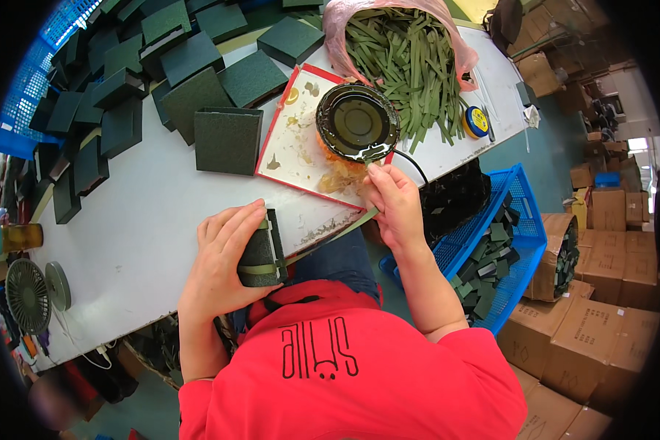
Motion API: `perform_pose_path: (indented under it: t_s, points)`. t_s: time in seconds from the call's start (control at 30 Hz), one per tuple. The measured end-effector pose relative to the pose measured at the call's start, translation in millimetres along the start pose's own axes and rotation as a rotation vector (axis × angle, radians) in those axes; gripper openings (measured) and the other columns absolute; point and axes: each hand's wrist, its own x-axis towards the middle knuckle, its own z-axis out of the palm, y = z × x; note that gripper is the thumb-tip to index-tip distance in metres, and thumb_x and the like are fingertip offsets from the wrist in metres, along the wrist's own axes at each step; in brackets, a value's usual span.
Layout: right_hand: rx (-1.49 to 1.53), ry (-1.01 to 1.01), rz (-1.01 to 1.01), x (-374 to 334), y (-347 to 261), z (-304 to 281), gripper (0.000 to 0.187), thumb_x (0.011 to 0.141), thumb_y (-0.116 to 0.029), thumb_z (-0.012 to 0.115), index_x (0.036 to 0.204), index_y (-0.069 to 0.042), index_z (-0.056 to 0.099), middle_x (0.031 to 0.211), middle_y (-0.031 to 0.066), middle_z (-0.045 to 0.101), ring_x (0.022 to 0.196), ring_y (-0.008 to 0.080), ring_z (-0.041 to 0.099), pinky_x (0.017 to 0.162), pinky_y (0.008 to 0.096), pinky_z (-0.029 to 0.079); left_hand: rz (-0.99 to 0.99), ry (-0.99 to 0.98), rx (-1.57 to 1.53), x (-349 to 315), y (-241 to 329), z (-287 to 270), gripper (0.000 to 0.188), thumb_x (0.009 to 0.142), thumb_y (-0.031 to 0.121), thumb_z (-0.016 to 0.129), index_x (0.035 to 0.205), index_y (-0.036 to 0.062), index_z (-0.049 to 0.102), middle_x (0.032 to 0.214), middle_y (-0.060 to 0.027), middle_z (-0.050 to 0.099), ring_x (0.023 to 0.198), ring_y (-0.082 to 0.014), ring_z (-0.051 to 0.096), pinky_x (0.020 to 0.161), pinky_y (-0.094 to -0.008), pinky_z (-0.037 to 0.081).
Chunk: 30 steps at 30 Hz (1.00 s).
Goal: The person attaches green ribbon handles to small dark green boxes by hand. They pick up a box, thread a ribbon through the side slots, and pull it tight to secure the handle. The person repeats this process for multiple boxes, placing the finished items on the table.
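Note:
My left hand is closed round a small dark green box at the table's near edge. A green ribbon lies across that box and stretches over to the right. Its other end is pinched between the fingertips of my right hand, just below the rim of a round black pot of dark, glossy liquid. The pot stands on a stained white board with a red border. Near my left hand, another dark green box stands on the table.
Many dark green boxes fill the table's far left. A pink plastic bag of cut green strips lies beyond the pot, beside a round blue-and-yellow tin. A blue crate of dark pieces stands at right, near cardboard boxes. A fan sits left.

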Motion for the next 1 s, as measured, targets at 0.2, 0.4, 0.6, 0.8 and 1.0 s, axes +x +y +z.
perform_pose_path:
  t_s: [0.2,0.4,0.6,0.8,1.0]
  points:
    - [-0.137,-0.063,-0.09,-27,0,5,0.02,0.099,-0.022,0.063,0.091,-0.004,0.065,0.064,-0.0076,0.05,0.054,-0.0003,0.039,0.049,0.0188,0.027,-0.004,0.036,-0.082,-2,-1,-4,0.099,0.055,0.017,0.089,0.143,0.0055,0.048,0.142,-0.0127,0.054,0.128,-0.0342,0.05,0.107,-0.0447,0.036]
    - [-0.316,-0.406,0.069,-55,-10,30,0.018,0.098,-0.018,0.064,0.094,-0.001,0.066,0.071,-0.0081,0.055,0.062,-0.0017,0.042,0.055,0.0191,0.033,0.069,-0.022,-0.275,4,3,-6,0.097,0.059,0.021,0.088,0.145,0.0064,0.045,0.144,-0.0111,0.053,0.131,-0.0337,0.047,0.108,-0.0445,0.036]
    - [-0.439,-0.53,0.145,-49,-1,44,0.021,0.097,-0.021,0.067,0.091,-0.001,0.065,0.071,-0.0066,0.058,0.065,-0.0007,0.045,0.057,0.0197,0.037,0.141,-0.031,-0.316,4,3,-5,0.096,0.06,0.022,0.087,0.145,0.0059,0.045,0.144,-0.0105,0.053,0.129,-0.0338,0.048,0.108,-0.0458,0.036]
    - [-0.462,-0.524,0.154,-45,1,46,0.023,0.096,-0.023,0.068,0.086,-0.002,0.065,0.068,-0.0067,0.056,0.063,0.0005,0.044,0.055,0.0211,0.036,0.17,-0.023,-0.303,5,5,-6,0.096,0.059,0.018,0.087,0.144,0.0058,0.045,0.142,-0.0128,0.054,0.128,-0.0345,0.05,0.107,-0.0456,0.038]
    - [-0.571,-0.513,0.144,-42,3,46,0.026,0.093,-0.023,0.068,0.082,-0.001,0.065,0.064,-0.0041,0.055,0.063,0.0029,0.044,0.055,0.0241,0.037,0.213,-0.037,-0.263,7,5,-7,0.095,0.057,0.013,0.089,0.141,0.0064,0.046,0.14,-0.0161,0.056,0.124,-0.035,0.053,0.104,-0.0455,0.04]
